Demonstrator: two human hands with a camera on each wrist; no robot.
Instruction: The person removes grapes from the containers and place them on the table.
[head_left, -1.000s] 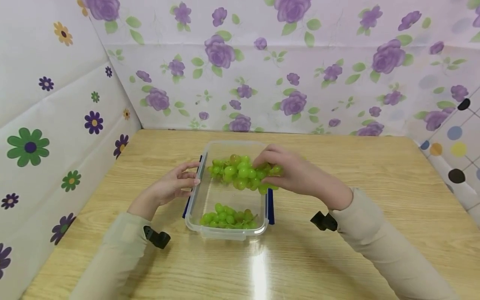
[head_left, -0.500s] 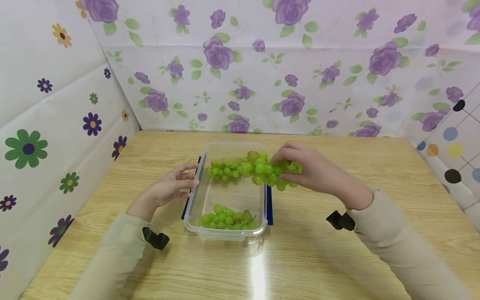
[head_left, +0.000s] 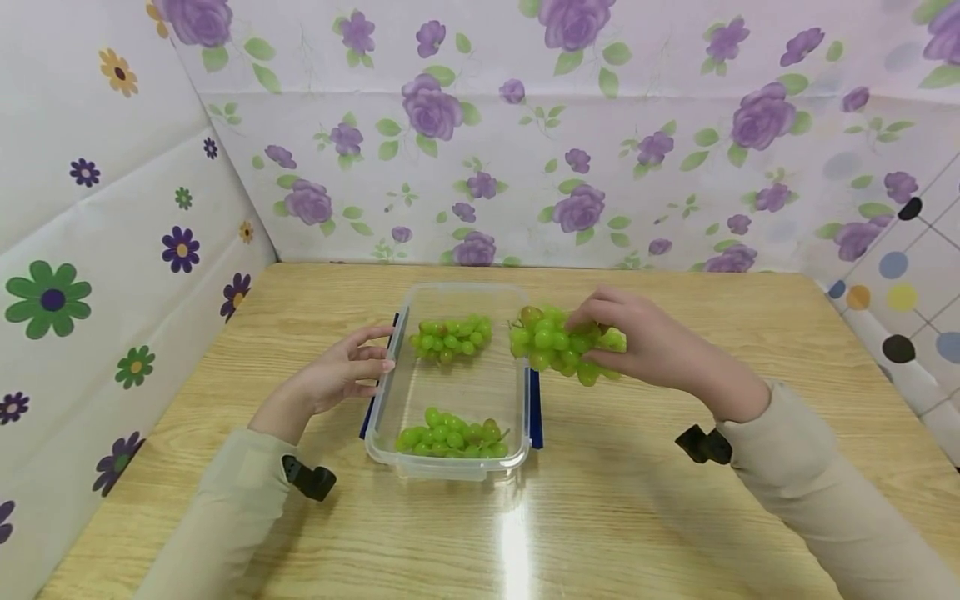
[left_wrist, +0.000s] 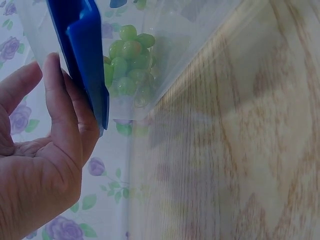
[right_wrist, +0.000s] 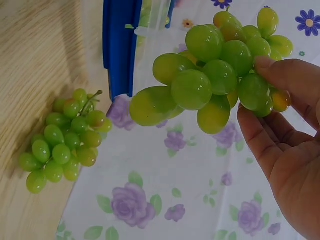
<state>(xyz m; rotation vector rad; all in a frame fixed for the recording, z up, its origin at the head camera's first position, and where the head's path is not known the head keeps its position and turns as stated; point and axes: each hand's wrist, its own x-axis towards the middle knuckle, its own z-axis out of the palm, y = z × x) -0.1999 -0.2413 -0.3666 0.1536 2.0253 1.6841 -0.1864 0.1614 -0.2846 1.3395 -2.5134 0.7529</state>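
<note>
My right hand (head_left: 626,333) pinches a bunch of green grapes (head_left: 551,340) between thumb and fingers, in the air just right of a clear plastic container (head_left: 450,460). Two more bunches lie in that container, a rear bunch (head_left: 452,337) and a front bunch (head_left: 453,435). Another bunch of grapes (right_wrist: 65,142) rests on the wooden table in the right wrist view; I cannot single it out in the head view. My left hand (head_left: 341,377) is at the container's left side, its fingers against a blue clip (left_wrist: 87,55), thumb apart from it.
The container stands on a wood-grain table (head_left: 660,500), with a blue clip (head_left: 536,408) hanging at its right side. Flower-printed sheets (head_left: 517,150) rise behind the table and to its left.
My right hand has carried its bunch rightward, from over the container to beside its right rim, uncovering the rear bunch. My left hand keeps its place at the container.
</note>
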